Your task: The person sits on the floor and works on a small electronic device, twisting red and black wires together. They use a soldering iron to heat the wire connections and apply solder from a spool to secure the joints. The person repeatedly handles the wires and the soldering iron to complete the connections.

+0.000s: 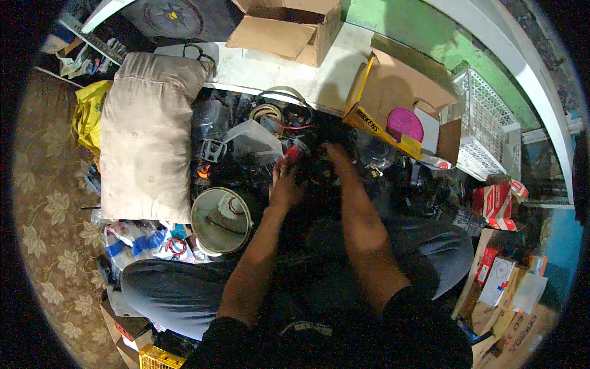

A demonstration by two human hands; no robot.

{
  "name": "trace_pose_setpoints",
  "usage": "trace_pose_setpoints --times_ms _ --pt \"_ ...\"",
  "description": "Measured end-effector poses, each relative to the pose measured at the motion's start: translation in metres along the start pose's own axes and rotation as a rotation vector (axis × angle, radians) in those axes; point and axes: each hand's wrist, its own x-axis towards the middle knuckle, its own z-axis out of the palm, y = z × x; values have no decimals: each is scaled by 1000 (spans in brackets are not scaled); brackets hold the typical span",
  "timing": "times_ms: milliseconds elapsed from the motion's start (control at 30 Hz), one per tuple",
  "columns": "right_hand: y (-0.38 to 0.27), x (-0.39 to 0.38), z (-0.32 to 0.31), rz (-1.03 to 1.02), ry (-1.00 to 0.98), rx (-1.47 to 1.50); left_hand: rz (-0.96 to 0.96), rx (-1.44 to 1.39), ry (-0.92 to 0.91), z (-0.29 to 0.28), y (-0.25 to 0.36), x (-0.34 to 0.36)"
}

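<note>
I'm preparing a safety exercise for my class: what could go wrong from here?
The left forearm passes close beside the bucket, so it might knock it over. The left hand and right hand are among dark clutter, where something dropped could easily be lost.

Dim, grainy view, black fisheye rim, curved edges, brighter light on beige cushion (147, 141) and white ledge (239, 71), right hand (335, 157) hard to see in deep shadow
</note>
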Motion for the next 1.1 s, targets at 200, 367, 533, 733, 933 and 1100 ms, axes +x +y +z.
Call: trace_pose_setpoints --times_ms 200,367,533,733,933,1100 --pt "-85 -69 -2 -423 64 -511 203 -323 308 16 -19 0" --pt "-213 -200 -19 -617 -77 -238 250 -700 380 -85 49 -9" --pt "-284 -303 -13 -963 -208 -422 592 -614 405 -187 87 -19" --pt "-347 -375 -19 -1065 21 -185 768 -658 83 -292 116 -32" --pt "-421 -430 -23 -1294 35 -309 825 -552 -122 -342 117 -36" --pt "-438 -438 -13 -1344 -29 34 708 -494 -304 -330 93 -39"
